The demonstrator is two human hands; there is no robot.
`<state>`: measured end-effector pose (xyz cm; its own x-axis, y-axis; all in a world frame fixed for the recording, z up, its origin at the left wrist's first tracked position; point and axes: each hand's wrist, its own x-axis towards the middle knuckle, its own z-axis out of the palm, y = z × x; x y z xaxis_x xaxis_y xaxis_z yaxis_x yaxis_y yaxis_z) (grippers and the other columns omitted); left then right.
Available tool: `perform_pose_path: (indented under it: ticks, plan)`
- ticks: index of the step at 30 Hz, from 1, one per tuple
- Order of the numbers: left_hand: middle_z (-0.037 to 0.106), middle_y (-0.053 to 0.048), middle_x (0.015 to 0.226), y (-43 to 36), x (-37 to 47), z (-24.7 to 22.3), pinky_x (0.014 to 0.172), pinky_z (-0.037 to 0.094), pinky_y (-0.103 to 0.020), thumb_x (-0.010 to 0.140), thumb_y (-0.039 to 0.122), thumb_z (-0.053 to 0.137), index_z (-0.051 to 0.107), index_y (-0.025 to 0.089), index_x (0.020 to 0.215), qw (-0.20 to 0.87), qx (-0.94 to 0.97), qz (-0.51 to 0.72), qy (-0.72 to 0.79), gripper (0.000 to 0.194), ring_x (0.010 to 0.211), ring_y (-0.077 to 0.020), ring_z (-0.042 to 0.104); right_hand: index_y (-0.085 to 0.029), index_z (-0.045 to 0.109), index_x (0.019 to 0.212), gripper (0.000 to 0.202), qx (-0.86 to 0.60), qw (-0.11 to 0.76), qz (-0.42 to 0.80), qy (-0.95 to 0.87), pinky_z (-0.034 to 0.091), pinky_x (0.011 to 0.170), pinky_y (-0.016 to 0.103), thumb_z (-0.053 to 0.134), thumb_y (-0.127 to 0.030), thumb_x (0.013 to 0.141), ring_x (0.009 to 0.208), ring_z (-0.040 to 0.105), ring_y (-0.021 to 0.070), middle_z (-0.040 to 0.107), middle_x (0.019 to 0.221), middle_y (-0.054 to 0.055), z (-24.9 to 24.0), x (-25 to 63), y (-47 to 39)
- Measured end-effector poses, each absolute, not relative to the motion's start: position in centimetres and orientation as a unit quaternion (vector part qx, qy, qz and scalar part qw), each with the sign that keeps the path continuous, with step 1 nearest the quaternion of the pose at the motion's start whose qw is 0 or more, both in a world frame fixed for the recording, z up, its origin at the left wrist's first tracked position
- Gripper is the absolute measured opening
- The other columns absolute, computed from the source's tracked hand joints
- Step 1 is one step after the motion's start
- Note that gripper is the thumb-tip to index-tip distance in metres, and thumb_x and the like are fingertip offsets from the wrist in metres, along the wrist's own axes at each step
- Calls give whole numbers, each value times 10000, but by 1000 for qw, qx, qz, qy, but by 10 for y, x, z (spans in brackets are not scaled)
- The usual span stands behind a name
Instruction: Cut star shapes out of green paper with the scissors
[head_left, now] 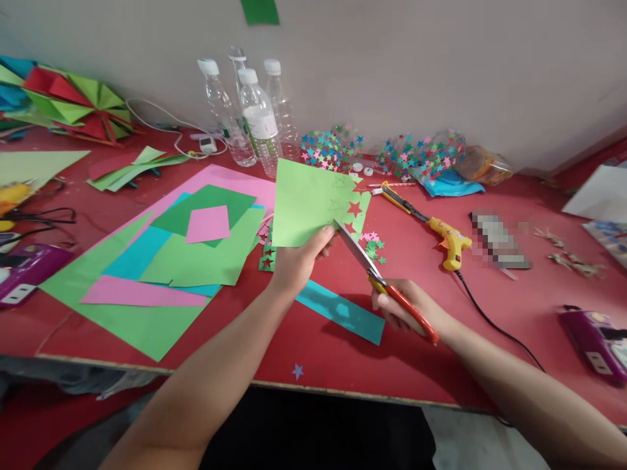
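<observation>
Light green paper (306,202) is held up in my left hand (300,266), thumb on its front near the lower edge. Star-shaped holes run along its right side, and faint star outlines are drawn beside them. My right hand (409,307) grips red-handled scissors (365,258), whose blade tips reach the paper's lower edge close to my left thumb. Under my hands lies a blue paper strip (343,312). Small green and pink cut-out stars (375,248) lie just behind the scissors, and a single purple star (298,372) rests by the table's front edge.
Layered coloured sheets (196,254) cover the left of the red table (235,339). Clear plastic bottles (259,121) stand at the back beside heaps of stars (424,153). A yellow glue gun (448,241) with a trailing cord and a blurred phone-like object (499,238) lie to the right.
</observation>
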<state>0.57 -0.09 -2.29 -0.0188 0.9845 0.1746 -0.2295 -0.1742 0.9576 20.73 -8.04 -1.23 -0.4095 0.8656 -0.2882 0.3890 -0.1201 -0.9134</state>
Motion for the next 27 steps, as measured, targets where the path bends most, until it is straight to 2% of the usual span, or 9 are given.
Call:
perform_pose_path:
  ticks: [16,21,27]
  plan:
    - [623,-3,571,4,0,-24,461,406,-232,720,349,694,670,181,671,539,483,561,402,176,479,-91,520,-154,543,797,571,-481,194,565,-642,328,411,209,434,-712,851,379,388,73,482,468,-40,-15,213,-80]
    - [619,1,564,4,0,-24,455,400,-228,715,340,699,665,182,674,532,486,560,409,167,472,-88,516,-157,533,764,613,-514,183,568,-616,329,390,206,423,-758,814,351,381,71,474,435,-39,-14,212,-80]
    - [609,5,556,6,0,-24,443,386,-231,714,345,697,659,180,677,539,487,554,407,174,454,-85,502,-166,532,721,571,-529,178,572,-601,311,361,194,443,-721,820,326,372,64,473,412,-41,-13,212,-80]
